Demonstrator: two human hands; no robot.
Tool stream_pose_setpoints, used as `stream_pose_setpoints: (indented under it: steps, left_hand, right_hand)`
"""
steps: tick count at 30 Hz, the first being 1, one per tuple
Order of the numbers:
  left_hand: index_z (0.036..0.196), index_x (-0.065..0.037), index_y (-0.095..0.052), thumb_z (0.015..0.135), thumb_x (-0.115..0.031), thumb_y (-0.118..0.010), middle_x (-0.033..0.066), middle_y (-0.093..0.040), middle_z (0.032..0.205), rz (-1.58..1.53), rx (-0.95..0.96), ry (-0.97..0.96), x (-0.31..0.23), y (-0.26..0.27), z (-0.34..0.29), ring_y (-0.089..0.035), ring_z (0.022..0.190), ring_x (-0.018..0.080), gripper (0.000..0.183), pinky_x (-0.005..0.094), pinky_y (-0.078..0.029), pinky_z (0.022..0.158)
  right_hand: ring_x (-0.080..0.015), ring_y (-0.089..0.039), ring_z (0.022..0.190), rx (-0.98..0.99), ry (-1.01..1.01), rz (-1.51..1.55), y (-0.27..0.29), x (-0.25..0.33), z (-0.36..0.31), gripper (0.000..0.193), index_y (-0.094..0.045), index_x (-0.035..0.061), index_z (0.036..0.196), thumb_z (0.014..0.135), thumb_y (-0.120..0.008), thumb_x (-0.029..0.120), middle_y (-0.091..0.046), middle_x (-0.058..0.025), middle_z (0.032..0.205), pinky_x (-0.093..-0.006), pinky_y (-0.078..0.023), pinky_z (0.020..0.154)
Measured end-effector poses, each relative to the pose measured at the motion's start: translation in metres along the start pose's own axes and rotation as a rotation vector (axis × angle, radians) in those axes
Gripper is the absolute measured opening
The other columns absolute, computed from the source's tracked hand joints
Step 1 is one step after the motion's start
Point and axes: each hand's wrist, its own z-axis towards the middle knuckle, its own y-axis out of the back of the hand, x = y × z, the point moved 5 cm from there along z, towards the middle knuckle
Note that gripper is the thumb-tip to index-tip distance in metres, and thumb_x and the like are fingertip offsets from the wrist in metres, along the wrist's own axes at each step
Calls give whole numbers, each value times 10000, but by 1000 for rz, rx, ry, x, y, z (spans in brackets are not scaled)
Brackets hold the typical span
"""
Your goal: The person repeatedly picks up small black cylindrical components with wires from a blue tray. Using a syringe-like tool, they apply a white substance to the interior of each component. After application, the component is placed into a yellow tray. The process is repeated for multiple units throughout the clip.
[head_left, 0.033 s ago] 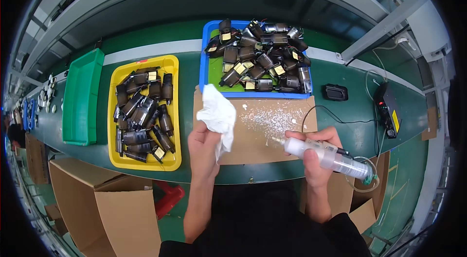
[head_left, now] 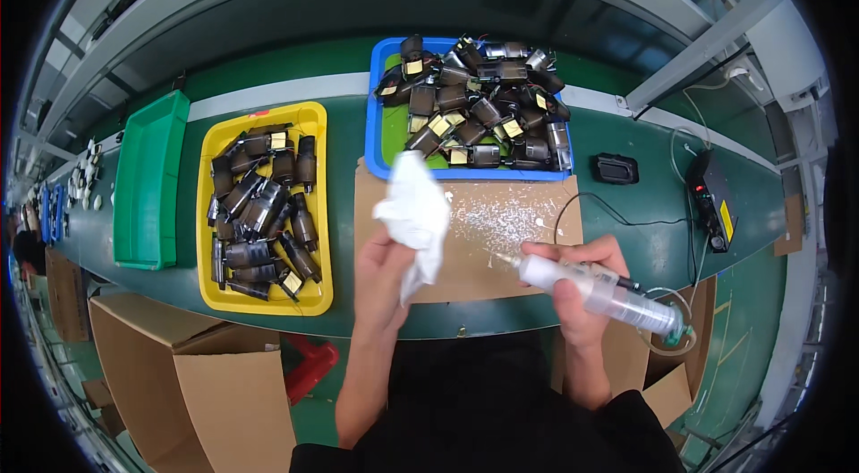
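Note:
My left hand [head_left: 383, 272] grips a crumpled white cloth [head_left: 416, 215], which sticks up from the fingers and is slightly blurred. In my right hand [head_left: 583, 289] lies a translucent dispensing syringe [head_left: 617, 296] with a white front end and a green cap and air hose at its back. Its thin nozzle [head_left: 506, 258] points left toward the cloth, apart from it. Both hands are above a brown cardboard sheet [head_left: 483, 281] speckled with white bits.
Behind the cardboard, a blue tray [head_left: 376, 128] is heaped with small dark motors. A yellow tray [head_left: 208, 289] at left holds more motors, beside a green tray [head_left: 143, 196]. At right are a black dish [head_left: 616, 169] and a black controller box [head_left: 711, 204]. Cardboard boxes [head_left: 237, 401] stand below the table edge.
My left hand has shifted slightly right with the white cloth, whose top now leans further right. My right hand and the syringe have barely moved.

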Motion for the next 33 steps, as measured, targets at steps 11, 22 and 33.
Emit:
stream_pose_setpoints:
  steps: [11, 22, 33]
  left_hand:
    - [1136, 91, -560, 822, 76, -576, 139, -643, 1021, 97, 392, 177, -21, -25, -19, -629, 906, 154, 315, 278, -514, 780]
    - [1112, 90, -571, 801, 30, -593, 151, -654, 1000, 34, 335, 175, -32, -1, -19, -647, 876, 165, 317, 261, -519, 758]
    - [1126, 126, -534, 832, -8, -604, 177, -634, 1045, 972, -51, -163, -32, 21, -2, -627, 955, 215, 330, 287, -492, 814]
  right_hand:
    - [-349, -685, 776, 477, 424, -623, -48, 40, -4, 379, -505, 14, 957, 738, -781, 153, -642, -296, 956, -366, -562, 625]
    - [-351, -677, 852, 384, 382, -416, -47, 64, -23, 462, -521, 22, 1067, 690, -788, 12, -621, -259, 1082, -381, -555, 682]
    - [-308, -698, 767, 407, 349, -575, -19, 16, 7, 318, -551, -8, 875, 721, -770, 164, -676, -240, 863, -339, -568, 649]
